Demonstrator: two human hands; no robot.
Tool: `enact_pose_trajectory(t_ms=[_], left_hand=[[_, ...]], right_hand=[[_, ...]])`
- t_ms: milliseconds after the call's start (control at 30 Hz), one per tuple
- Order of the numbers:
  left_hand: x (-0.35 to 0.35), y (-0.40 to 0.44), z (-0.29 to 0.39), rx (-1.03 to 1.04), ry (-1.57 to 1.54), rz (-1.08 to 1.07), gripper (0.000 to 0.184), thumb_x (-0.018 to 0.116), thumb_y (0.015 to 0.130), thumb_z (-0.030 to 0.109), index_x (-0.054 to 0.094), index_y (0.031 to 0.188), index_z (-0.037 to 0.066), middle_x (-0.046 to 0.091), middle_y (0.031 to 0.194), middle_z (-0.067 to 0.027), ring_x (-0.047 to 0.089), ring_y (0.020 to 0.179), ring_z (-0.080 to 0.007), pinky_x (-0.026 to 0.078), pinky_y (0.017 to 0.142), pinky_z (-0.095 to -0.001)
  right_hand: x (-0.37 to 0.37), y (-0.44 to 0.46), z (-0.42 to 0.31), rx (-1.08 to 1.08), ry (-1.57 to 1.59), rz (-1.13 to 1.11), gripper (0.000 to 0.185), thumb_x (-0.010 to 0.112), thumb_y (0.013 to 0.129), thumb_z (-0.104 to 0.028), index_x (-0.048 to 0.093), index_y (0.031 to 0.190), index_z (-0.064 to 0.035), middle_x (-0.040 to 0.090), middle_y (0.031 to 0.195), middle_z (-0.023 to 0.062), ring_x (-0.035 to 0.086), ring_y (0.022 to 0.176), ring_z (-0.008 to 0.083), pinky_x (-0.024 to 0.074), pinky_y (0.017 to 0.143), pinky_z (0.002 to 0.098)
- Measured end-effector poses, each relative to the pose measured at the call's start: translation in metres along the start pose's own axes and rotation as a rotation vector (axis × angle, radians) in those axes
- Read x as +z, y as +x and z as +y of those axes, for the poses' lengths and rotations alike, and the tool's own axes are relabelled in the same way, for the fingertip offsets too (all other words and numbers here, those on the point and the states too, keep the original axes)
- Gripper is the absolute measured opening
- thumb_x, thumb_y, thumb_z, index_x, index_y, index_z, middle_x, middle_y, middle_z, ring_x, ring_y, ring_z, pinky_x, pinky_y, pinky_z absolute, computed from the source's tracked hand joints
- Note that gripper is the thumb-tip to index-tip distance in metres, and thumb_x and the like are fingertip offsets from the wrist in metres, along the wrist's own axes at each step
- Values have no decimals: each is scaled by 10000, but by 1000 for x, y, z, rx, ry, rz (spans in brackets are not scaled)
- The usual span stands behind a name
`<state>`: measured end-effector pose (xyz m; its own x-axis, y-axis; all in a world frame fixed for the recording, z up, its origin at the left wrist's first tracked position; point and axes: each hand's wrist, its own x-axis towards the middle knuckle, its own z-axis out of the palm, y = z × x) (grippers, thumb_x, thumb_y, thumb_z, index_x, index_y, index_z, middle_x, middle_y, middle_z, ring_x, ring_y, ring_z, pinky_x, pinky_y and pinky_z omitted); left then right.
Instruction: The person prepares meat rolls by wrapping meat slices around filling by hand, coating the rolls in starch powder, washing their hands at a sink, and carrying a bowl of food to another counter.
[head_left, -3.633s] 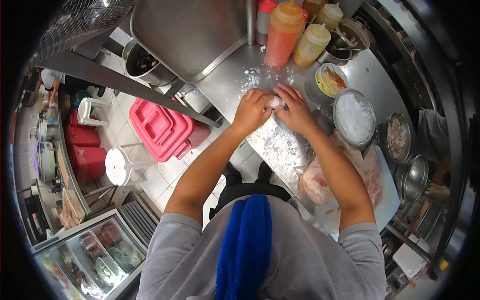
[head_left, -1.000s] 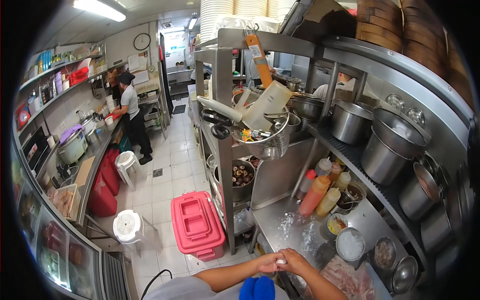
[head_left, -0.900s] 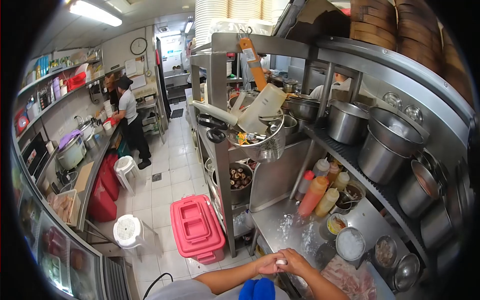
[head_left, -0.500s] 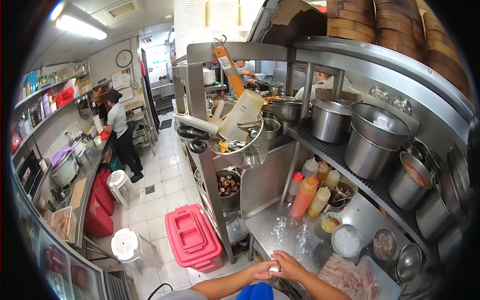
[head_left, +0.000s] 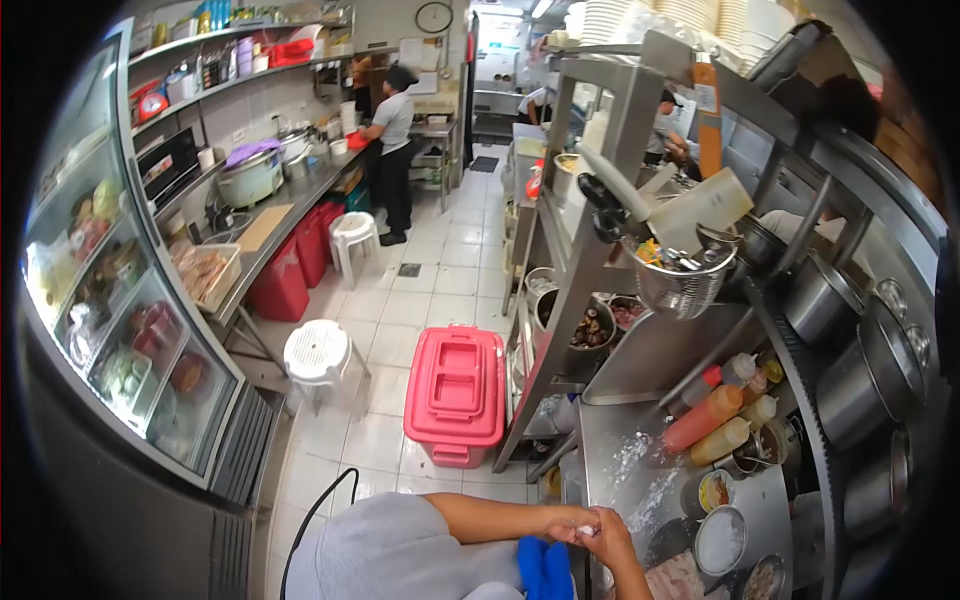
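Observation:
My left hand [head_left: 568, 522] and my right hand [head_left: 608, 541] meet in front of me, near the edge of a steel worktable [head_left: 622, 420]. Both are closed, fingers pressed together around a small white piece [head_left: 587, 530]; its kind is not clear. A blue cloth-like item [head_left: 545, 568] shows just below them at my front. To the right of my right hand, white powder [head_left: 720, 540] fills a round metal bowl. Pale raw meat slices [head_left: 675, 580] lie on the table near my right forearm, partly cut off by the frame.
Squeeze bottles [head_left: 704, 418] stand at the table's back. A strainer basket of utensils [head_left: 685, 285] hangs from the shelf frame. On the floor sit a red lidded bin [head_left: 455, 390] and white stools [head_left: 320, 350]. A glass-door fridge [head_left: 130, 300] is left; a person [head_left: 395, 150] works beyond.
The view has swung left, bringing more of the fridge and aisle into sight. My hands stay together around the white piece, with their grip shifted slightly.

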<state>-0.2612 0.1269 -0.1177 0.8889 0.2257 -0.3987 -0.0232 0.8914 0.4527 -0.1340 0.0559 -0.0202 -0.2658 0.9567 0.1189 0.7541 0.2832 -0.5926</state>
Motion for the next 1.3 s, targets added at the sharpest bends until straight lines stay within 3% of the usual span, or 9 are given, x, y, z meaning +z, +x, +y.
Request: enact_pose_trajectory(t_ms=[33,133,233,400,467,600,667,900,1300], left_hand=[[11,-12,7,9,-18,4,144,594,905,231,596,984,110,637,883,-19,625,762,-132,504,633,-274],[19,-27,16,83,-198,-177,235,558,936,239,568,1108,79,633,1063,-52,626,985,-163,511,873,-324],[18,-31,22,121,-325,-359,275,540,944,229,549,1152,49,629,1117,-78,621,1040,-195,507,909,-360],[16,-25,13,130,-314,-252,208,547,937,215,570,1066,52,647,1003,-66,647,911,-183,540,820,-315],[7,-18,9,125,-237,-151,124,585,894,166,596,974,74,640,900,-44,635,821,-162,536,728,-307],[-3,-10,1,108,-10,28,75,632,814,116,604,879,90,611,793,-23,605,730,-132,499,610,-293],[1,-13,-1,73,172,150,94,660,746,99,608,824,104,589,725,-12,587,652,-119,452,523,-282],[-7,12,-22,129,140,231,117,678,735,94,613,827,126,608,729,-16,583,580,-133,447,479,-281],[25,-41,33,52,76,-72,251,619,884,249,577,1105,136,635,993,-16,626,871,-128,526,693,-281]], right_hand=[[-1,2,-2,6,4,38,527,778,673,-172,560,1131,-31,602,1019,175,577,983,366,480,856,415],[-9,6,-8,68,42,80,504,778,663,-126,566,1110,-30,596,1010,159,592,947,346,504,791,401],[-14,7,-21,178,257,143,504,777,655,-81,561,1107,-21,589,1001,142,608,912,314,527,740,382],[-11,3,-23,98,275,96,627,808,651,-98,513,1199,-19,529,1212,168,595,1031,325,527,829,357],[-7,-1,-16,37,199,87,767,830,639,-138,449,1291,-3,429,1369,198,515,1178,359,462,953,390],[-5,-4,-4,29,104,64,879,838,633,-181,379,1356,19,368,1427,218,432,1268,368,380,1040,408],[-4,-3,0,37,11,-51,908,837,638,-211,361,1374,25,374,1419,235,412,1285,373,359,1059,394],[7,-1,-4,101,-14,-192,763,817,631,-186,467,1285,-6,559,1196,199,528,1129,362,452,938,407],[-18,17,-30,150,47,-1,496,738,657,-91,563,1121,-62,591,1025,168,579,960,364,489,817,415]])
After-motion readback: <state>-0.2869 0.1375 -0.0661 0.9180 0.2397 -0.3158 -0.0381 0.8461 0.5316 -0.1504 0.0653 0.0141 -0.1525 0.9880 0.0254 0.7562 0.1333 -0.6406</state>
